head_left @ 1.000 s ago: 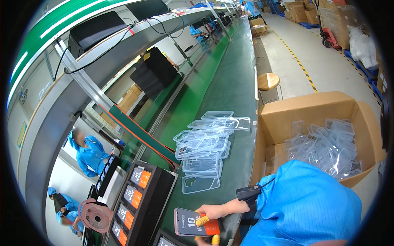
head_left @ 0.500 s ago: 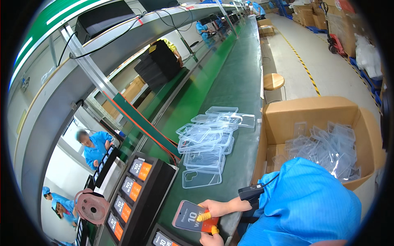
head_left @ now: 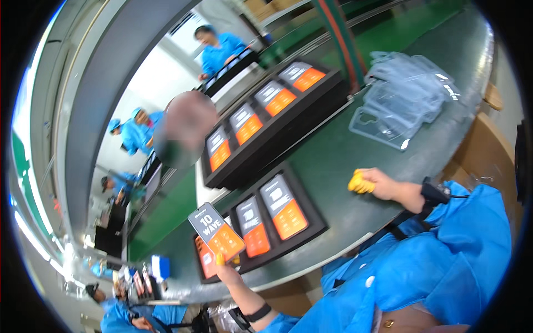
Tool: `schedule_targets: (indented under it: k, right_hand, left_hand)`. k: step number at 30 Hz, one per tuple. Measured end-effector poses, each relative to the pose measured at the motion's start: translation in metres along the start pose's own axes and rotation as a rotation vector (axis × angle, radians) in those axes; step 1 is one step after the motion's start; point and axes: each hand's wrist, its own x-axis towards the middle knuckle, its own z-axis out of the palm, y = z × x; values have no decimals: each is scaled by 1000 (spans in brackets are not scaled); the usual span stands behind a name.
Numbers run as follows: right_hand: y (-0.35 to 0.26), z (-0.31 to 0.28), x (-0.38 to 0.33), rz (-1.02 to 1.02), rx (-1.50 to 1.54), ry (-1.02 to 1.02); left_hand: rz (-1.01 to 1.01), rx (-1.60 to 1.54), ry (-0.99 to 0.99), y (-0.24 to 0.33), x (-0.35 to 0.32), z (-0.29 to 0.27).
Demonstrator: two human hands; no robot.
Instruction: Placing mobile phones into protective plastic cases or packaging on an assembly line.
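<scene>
My left hand (head_left: 226, 271), a yellow cover on its thumb, grips the lower end of a smartphone (head_left: 215, 228) with a dark grey and orange front. The phone is tilted above the left end of a black foam tray (head_left: 316, 221). Two more such phones lie in that tray, one at its middle (head_left: 252, 226) and one at its right (head_left: 283, 205). Part of another orange front (head_left: 205, 256) shows beneath the held phone. My right hand (head_left: 375, 183), yellow covers on its fingers, hovers over the green belt with the fingers curled together and nothing visible in them.
Behind stands a taller black tray stack (head_left: 277, 133) carrying several phones. Transparent phone cases (head_left: 408, 97) are heaped on the green belt (head_left: 338, 161) at the right. A cardboard box (head_left: 494, 136) stands beyond the belt edge. A blurred pink fan (head_left: 190, 122) and co-workers (head_left: 222, 50) are across the line.
The view has swung left. Both hands were on one phone; now my left hand alone holds a phone over the near tray, and my right hand is away from it.
</scene>
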Motion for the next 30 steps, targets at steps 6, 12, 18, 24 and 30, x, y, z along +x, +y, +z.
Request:
schedule_targets:
  k: [6, 12, 18, 24, 30]
  right_hand:
    - [-2, 9, 12, 166, 98, -17]
    - [0, 13, 14, 143, 7, 2]
    - [-3, 14, 13, 205, 44, 10]
    - [-11, 14, 10, -25, -233, 20]
    - [-27, 57, 7, -55, 2, -111]
  left_hand:
    - [-147, 182, -2, 22, 23, -88]
    - [-314, 185, -131, 4, 30, -101]
    - [159, 1821, 44, 40, 26, -46]
    - [-37, 545, -412, 59, -13, 40]
    - [-251, -576, -849, 43, -75, 138]
